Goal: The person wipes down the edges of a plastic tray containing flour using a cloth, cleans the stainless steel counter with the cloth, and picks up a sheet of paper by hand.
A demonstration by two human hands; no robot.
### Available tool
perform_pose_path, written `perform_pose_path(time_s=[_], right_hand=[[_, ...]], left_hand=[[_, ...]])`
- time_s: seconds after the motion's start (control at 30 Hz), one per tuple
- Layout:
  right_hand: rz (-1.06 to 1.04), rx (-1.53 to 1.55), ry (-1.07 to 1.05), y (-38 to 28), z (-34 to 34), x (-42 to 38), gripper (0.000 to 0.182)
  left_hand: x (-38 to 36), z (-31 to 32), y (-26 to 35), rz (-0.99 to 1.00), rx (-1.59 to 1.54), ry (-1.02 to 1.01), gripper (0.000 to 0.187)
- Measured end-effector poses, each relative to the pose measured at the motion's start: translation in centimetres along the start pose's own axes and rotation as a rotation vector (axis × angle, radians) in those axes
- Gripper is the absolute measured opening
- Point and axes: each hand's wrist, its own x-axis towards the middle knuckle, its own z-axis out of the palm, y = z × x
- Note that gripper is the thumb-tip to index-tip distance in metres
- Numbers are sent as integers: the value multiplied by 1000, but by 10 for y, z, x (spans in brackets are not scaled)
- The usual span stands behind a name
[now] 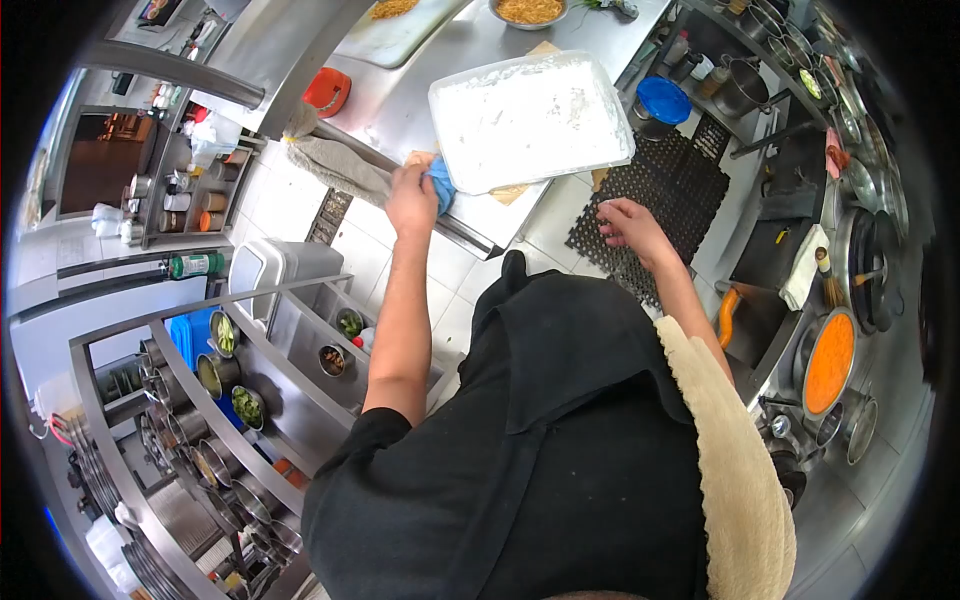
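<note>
My left hand [412, 200] is closed on a blue cloth [440, 184] at the near edge of the steel counter [385, 105]. Close by, to the right of that hand, a rectangular clear tray [622, 163] holds a white floury powder. The tray lies near the counter's corner, with a piece of brown cardboard [510, 193] showing beneath it. My right hand [632, 230] hangs in the air beyond the counter's corner, over the floor side. Its fingers are loosely curled and apart, with nothing visible in them.
A red container [327, 92], a white cutting board [400, 45] and a bowl of shredded food [530, 12] stand on the counter. A blue-lidded bucket [663, 102] is beside a black rubber mat [660, 195]. At right, a pan of orange sauce [829, 360]; at left, metal shelving [260, 375].
</note>
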Motion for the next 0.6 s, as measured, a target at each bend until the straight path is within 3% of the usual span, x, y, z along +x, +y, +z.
perform_pose_path(time_s=[0.07,0.17,0.2,0.33,0.6], right_hand=[[3,-16,-7,-4,-2,-7,37],[5,-18,-17,-18,3,-23,35],[-2,-30,-20,-21,6,-25,35],[-56,-77,-64,-43,16,-30,33],[-327,-201,-151,-103,61,-36,45]], left_hand=[[9,-9,-7,-3,-181,111,19],[19,-48,13,-27,-173,166,21],[25,-54,14,61,-171,248,20],[41,-97,57,-61,-333,238,16],[52,-159,115,75,-509,275,14]])
